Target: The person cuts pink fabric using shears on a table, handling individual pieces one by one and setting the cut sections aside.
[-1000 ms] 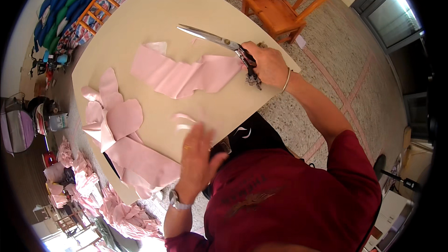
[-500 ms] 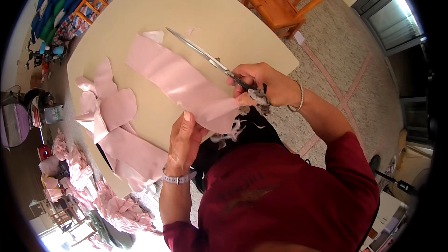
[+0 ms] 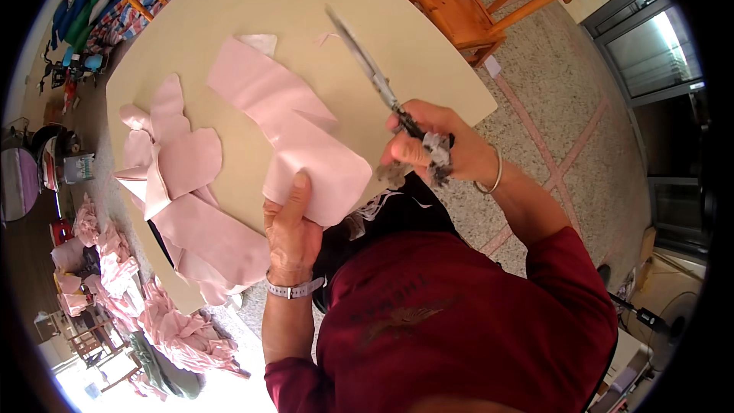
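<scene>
My left hand (image 3: 291,231) grips the near edge of a long pink fabric piece (image 3: 294,126), thumb on top, lifting that end off the beige table (image 3: 252,8). My right hand (image 3: 437,151) holds large metal scissors (image 3: 372,76) by cloth-wrapped handles, blades closed together and pointing away over the table, just right of the fabric. A small pale scrap (image 3: 260,43) lies at the fabric's far end.
A stack of cut pink pieces (image 3: 172,164) lies on the table's left part. More pink fabric (image 3: 180,329) is heaped on the floor at lower left. A wooden chair (image 3: 466,4) stands beyond the table. Colourful items line the far left.
My left hand went from hovering open to gripping the pink piece and pulling it toward me. The scissors swung from lying flat leftward to pointing away, nearer upright.
</scene>
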### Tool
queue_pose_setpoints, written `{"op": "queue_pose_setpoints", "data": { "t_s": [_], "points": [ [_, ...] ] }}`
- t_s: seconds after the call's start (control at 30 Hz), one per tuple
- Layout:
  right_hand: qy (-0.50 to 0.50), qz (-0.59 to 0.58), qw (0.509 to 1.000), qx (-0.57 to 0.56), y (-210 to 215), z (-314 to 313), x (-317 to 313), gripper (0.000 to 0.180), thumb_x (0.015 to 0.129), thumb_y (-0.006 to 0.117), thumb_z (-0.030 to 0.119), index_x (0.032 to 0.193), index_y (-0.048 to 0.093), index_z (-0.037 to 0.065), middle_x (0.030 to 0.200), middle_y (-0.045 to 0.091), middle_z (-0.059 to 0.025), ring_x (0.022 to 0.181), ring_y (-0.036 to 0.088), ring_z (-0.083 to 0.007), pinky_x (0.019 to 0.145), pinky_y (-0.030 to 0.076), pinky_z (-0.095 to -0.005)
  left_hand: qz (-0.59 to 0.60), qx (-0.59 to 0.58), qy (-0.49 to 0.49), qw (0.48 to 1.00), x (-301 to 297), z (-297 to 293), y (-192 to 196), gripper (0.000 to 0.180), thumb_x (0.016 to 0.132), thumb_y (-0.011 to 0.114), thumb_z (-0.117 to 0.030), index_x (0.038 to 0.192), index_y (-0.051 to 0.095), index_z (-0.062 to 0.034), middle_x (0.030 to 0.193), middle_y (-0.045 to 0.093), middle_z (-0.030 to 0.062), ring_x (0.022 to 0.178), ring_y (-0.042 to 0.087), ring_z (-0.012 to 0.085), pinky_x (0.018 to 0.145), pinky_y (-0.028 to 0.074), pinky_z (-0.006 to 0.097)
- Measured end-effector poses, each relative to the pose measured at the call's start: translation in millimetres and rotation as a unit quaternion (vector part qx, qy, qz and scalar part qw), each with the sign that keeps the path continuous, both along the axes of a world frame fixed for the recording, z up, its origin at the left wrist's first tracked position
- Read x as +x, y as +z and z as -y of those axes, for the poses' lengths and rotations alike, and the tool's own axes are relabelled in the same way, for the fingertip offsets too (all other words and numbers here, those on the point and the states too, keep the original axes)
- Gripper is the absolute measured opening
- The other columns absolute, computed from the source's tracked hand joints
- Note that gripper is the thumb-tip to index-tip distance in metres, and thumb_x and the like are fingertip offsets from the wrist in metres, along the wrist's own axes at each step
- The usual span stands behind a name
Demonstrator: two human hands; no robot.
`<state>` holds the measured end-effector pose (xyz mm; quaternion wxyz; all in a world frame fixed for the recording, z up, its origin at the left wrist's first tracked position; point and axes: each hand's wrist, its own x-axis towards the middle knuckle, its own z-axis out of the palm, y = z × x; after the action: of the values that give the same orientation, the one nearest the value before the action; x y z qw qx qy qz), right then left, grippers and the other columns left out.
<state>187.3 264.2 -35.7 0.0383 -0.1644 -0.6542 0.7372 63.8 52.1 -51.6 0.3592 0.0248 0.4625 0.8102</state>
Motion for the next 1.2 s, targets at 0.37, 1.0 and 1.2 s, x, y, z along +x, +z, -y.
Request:
{"op": "queue_pose_setpoints", "data": {
  "t_s": [0.37, 1.0, 1.2],
  "points": [
    [0.040, -0.031, 0.996, 0.069, -7.7, 34.5, -16.6, 0.044, 0.085, 0.074, 0.015, 0.115, 0.049, -0.004, 0.076, 0.057, -0.0012, 0.064, 0.053, -0.0058, 0.058, 0.042, -0.0209, 0.008, 0.022, 0.010, 1.000, 6.8, 6.1, -6.5, 0.047, 0.091, 0.062, -0.009, 0.134, 0.044, -0.0031, 0.125, 0.057, 0.0101, 0.115, 0.057, 0.0247, 0.100, 0.048, 0.042],
    [0.118, -0.036, 0.981, 0.149, 11.7, 47.0, -22.5, 0.039, 0.083, 0.068, 0.010, 0.115, 0.049, -0.004, 0.066, 0.057, -0.0063, 0.057, 0.051, -0.0104, 0.052, 0.042, -0.0257, 0.087, 0.105, -0.046, 0.990, 9.3, 1.1, -8.5, 0.045, 0.085, 0.071, -0.007, 0.125, 0.052, -0.0030, 0.113, 0.061, 0.0084, 0.104, 0.060, 0.0198, 0.090, 0.051, 0.035],
    [0.145, -0.066, 0.962, 0.222, 23.6, 39.5, -23.3, 0.038, 0.081, 0.066, 0.009, 0.114, 0.051, -0.003, 0.065, 0.057, -0.0055, 0.054, 0.050, -0.0104, 0.050, 0.040, -0.0253, 0.092, 0.109, -0.058, 0.988, 15.2, 2.9, -14.6, 0.051, 0.084, 0.073, -0.012, 0.128, 0.049, -0.0030, 0.115, 0.060, 0.0092, 0.104, 0.061, 0.0208, 0.089, 0.052, 0.034]
  ]
}}
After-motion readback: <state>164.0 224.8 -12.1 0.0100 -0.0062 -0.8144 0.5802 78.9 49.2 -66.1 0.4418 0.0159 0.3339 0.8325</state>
